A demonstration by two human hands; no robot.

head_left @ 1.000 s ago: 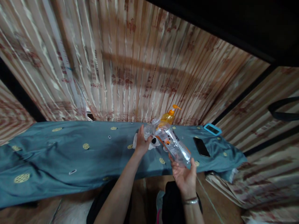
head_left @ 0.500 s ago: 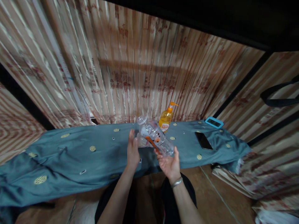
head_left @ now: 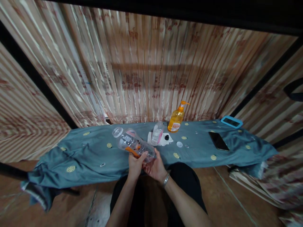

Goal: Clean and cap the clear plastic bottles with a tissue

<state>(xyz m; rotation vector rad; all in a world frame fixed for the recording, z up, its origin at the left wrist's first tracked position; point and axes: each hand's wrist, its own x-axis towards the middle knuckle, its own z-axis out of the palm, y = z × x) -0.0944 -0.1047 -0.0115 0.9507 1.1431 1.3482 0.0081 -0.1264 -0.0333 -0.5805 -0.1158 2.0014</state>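
Note:
A large clear plastic bottle (head_left: 132, 142) with orange markings lies tilted in both hands, its open neck pointing up and left. My left hand (head_left: 137, 164) grips the lower part from the near side, thumb on top. Around the base end, my right hand (head_left: 155, 167) is wrapped from below and the right. Just beyond them a smaller clear bottle (head_left: 157, 133) with a pink label stands on a white tissue (head_left: 168, 139). A small black cap (head_left: 167, 137) rests on that tissue, and a white round lid (head_left: 179, 144) lies to its right.
An orange pump bottle (head_left: 175, 121) stands at the back of the cloth-covered bench (head_left: 94, 157). Farther right are a black phone (head_left: 218, 141) and a blue-framed device (head_left: 231, 122). A striped curtain (head_left: 146, 63) hangs behind, with dark frame bars at both sides.
The large bottle has moved left and nearer, uncovering the small bottle, tissue, cap and lid. My left hand, open before, has closed on the large bottle. The view has shifted.

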